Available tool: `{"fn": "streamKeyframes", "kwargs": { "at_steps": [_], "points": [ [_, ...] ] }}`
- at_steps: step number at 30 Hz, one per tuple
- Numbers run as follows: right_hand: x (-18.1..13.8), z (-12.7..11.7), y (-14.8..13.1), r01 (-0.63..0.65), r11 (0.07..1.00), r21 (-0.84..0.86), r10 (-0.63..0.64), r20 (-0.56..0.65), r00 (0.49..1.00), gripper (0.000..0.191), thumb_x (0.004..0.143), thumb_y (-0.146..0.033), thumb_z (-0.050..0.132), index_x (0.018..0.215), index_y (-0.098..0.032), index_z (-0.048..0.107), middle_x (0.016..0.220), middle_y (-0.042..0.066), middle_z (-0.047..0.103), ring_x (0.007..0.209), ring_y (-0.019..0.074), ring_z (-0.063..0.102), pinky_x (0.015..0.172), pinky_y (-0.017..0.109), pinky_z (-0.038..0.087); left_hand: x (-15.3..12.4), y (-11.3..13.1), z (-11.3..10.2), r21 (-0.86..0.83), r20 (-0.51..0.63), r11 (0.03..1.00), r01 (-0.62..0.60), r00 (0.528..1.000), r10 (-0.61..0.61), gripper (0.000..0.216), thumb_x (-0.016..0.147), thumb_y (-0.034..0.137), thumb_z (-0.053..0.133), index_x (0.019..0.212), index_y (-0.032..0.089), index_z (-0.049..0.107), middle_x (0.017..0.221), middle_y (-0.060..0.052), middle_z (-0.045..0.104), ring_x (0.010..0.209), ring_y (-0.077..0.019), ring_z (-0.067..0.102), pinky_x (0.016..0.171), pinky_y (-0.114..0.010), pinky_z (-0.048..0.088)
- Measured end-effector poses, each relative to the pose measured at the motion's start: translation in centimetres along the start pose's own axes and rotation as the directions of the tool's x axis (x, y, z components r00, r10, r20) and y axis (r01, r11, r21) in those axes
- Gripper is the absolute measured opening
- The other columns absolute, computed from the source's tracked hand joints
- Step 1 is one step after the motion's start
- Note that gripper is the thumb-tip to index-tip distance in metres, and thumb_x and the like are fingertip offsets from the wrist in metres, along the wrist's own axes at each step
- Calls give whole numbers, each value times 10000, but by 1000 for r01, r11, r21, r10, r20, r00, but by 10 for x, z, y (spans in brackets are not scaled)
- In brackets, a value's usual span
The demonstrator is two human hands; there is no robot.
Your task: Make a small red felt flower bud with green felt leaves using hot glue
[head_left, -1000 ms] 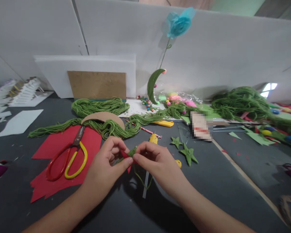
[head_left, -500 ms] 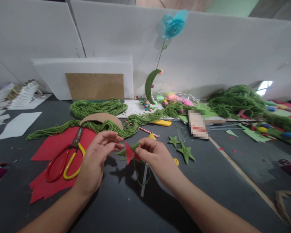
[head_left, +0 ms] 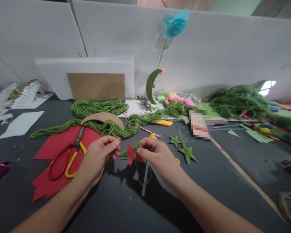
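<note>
My right hand [head_left: 155,157] pinches a small star-shaped piece [head_left: 130,152], red card partly wrapped in green yarn, held just above the dark table [head_left: 126,207]. A loose green yarn strand [head_left: 142,173] dangles from it. My left hand [head_left: 99,157] is beside the piece, fingertips pinched together at its left tip; whether it grips the yarn end I cannot make out. Red-and-yellow scissors [head_left: 68,155] lie on red paper [head_left: 55,165] left of my left hand. Two finished green yarn stars [head_left: 184,149] lie to the right.
Green yarn hanks [head_left: 99,111] and a brown card crescent [head_left: 103,117] lie behind the hands. A blue paper flower [head_left: 174,26] stands against white foam boards [head_left: 92,74]. More yarn [head_left: 242,102], beads and paper scraps crowd the right. A yellow comb [head_left: 162,123] and white stick [head_left: 145,178] lie nearby.
My left hand let go of the piece and opened half a second ago, then came back with fingertips pinched at its left tip. The right hand kept hold throughout.
</note>
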State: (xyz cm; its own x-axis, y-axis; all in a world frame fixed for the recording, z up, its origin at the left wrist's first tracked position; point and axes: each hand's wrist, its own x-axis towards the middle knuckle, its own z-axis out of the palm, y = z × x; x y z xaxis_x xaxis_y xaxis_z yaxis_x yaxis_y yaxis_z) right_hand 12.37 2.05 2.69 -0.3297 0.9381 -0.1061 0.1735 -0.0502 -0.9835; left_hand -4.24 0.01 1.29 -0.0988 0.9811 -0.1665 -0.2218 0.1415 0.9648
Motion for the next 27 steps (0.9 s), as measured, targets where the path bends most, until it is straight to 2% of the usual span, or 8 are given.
{"fn": "streamKeyframes", "kwargs": {
  "at_steps": [3,8,11,13,18,24,27],
  "points": [
    [-1,0,-1,-9,1000,-1,9,-1,1000,71,669,-197,526,606,-177,498,549,-48,469,521,90,405,520,232,298,2,0,-2,-7,16,1000,-13,1000,13,172,768,255,566,634,154,531,536,44,500,468,-68,446,448,-179,326],
    [-1,1,-1,-19,1000,-5,19,19,1000,68,668,-196,529,610,-177,500,550,-45,478,520,89,412,518,229,301,2,-5,-1,48,37,998,-32,999,30,381,835,327,478,500,179,374,418,85,326,355,-48,305,385,-185,221],
    [-1,0,-1,-13,1000,5,12,16,1000,71,662,-196,530,603,-176,497,546,-48,473,520,87,409,514,226,303,1,-6,0,88,48,996,-7,999,2,330,782,369,567,541,167,466,487,60,438,407,-62,390,418,-184,299],
    [-1,0,-2,-5,1000,-2,5,9,1000,70,662,-192,524,599,-176,497,543,-47,477,519,88,414,517,228,309,3,-6,0,106,52,994,-8,999,3,234,733,340,632,618,157,541,571,40,513,484,-80,452,481,-190,362],
    [-2,-2,-4,9,1000,-19,-9,-7,1000,68,663,-185,518,597,-173,504,544,-46,473,517,87,414,517,229,302,9,-5,-5,147,56,986,-77,996,69,156,734,296,633,739,161,556,615,19,572,565,-110,505,559,-209,391],
    [-2,-2,-3,15,1000,-1,-15,2,1000,61,655,-176,515,598,-174,494,550,-48,465,519,86,396,523,233,296,6,-3,-7,203,66,971,-126,991,115,199,792,337,557,673,179,536,588,26,553,506,-107,499,512,-217,394],
    [-2,-2,-3,18,1000,7,-18,12,1000,59,660,-184,516,605,-175,495,557,-48,465,526,89,401,529,237,297,3,-4,-7,284,38,948,-143,990,138,331,807,375,524,533,199,465,429,65,424,388,-97,432,432,-210,345]
  ]
}}
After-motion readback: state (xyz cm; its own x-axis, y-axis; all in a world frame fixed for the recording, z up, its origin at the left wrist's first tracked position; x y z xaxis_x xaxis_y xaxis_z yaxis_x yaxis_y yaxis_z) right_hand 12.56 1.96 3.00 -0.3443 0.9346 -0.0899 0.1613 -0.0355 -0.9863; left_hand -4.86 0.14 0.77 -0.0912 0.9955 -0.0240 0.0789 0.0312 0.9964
